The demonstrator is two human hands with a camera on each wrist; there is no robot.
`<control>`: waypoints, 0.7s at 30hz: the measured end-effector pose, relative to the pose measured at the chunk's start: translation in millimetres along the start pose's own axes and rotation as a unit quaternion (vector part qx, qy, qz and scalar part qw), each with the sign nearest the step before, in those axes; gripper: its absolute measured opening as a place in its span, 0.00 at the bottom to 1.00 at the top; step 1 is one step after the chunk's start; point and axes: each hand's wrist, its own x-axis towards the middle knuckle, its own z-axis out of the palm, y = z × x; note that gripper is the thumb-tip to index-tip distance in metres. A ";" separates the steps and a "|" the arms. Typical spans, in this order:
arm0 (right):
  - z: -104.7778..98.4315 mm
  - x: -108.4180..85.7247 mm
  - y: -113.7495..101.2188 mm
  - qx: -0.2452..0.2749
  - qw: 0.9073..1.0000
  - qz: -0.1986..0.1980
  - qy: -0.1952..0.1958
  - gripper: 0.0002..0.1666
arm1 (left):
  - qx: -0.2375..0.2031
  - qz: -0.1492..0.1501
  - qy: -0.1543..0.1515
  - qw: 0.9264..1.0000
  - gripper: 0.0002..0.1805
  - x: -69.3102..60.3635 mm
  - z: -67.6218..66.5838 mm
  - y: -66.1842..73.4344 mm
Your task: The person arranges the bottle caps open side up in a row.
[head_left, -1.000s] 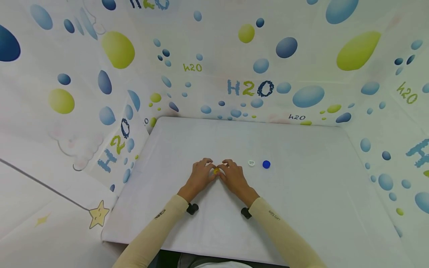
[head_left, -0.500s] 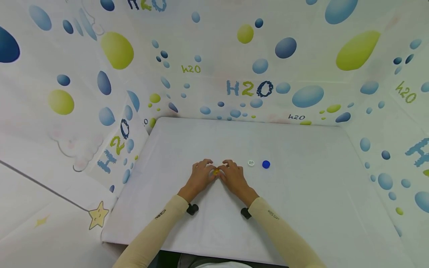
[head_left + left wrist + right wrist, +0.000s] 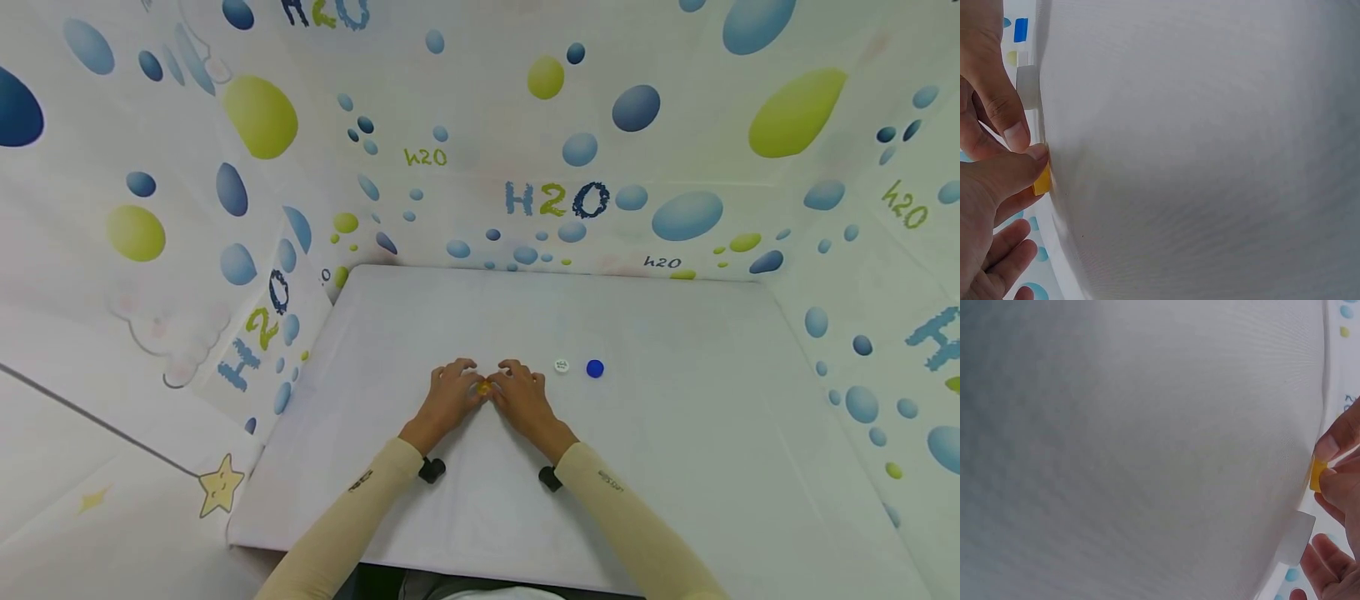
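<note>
Both hands meet near the middle of the white table in the head view, at a small yellow piece [image 3: 483,387]. My left hand [image 3: 448,395] pinches it between thumb and finger; in the left wrist view the yellow piece [image 3: 1042,180] shows a short straight side. From the other side my right hand [image 3: 519,397] holds it with thumb and fingertips, as the right wrist view of the yellow piece [image 3: 1318,474] shows. Fingers cover much of it, so its full shape is hidden. Right of the hands lie a white disc [image 3: 562,366] with a dark marking and a blue disc [image 3: 595,368].
A pale block-like piece [image 3: 1296,537] stands close to the right hand in the right wrist view; the head view does not show it clearly. The white-covered table [image 3: 675,450] borders printed walls [image 3: 465,100] at the back and sides.
The head view has tilted very slightly. Both hands stay together on the yellow piece, with only small finger movements; the discs lie where they were.
</note>
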 end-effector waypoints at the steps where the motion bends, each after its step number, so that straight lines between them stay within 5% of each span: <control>1: 0.2 -0.2 0.1 -0.001 1.000 0.000 -0.001 0.16 | 0.001 0.000 0.000 1.000 0.17 0.0 0.3 0.0; 21: -2.2 -1.1 0.8 -0.011 1.000 0.006 0.001 0.18 | 0.006 -0.001 -0.010 1.000 0.18 -1.9 -5.0 2.7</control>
